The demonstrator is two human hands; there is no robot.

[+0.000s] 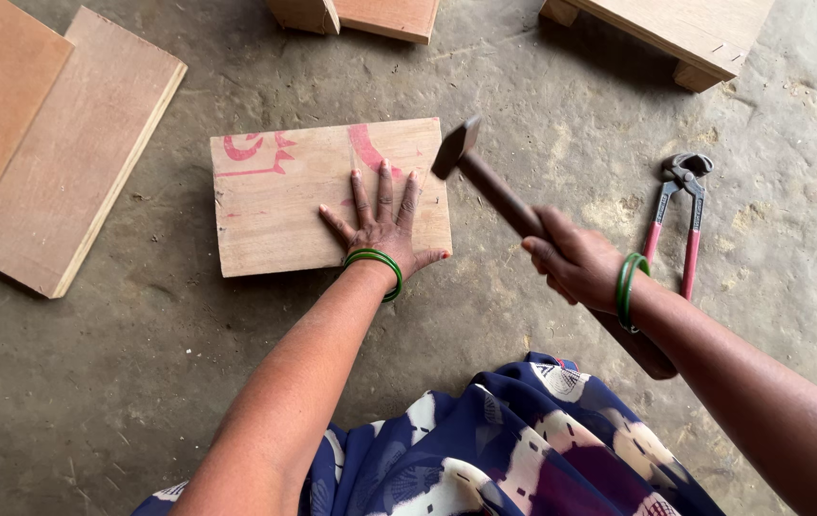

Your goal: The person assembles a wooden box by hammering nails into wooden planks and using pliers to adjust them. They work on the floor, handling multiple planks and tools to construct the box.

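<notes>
Floor workshop: wood boards (64, 153), hammer (485, 177), pincers (680, 215), concrete floor (141, 382).

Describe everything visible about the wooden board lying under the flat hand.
The wooden board is a pale, rectangular plank, apparently raw wood, with visible grain and faded red painted marks along its upper part. It lies flat on the grey floor, long side running left to right, slightly skewed. The left hand presses palm-down on its lower right area, fingers spread. The hammer, held in the right hand, has its dark head over the board's upper right corner; whether it touches the board cannot be told.
</notes>
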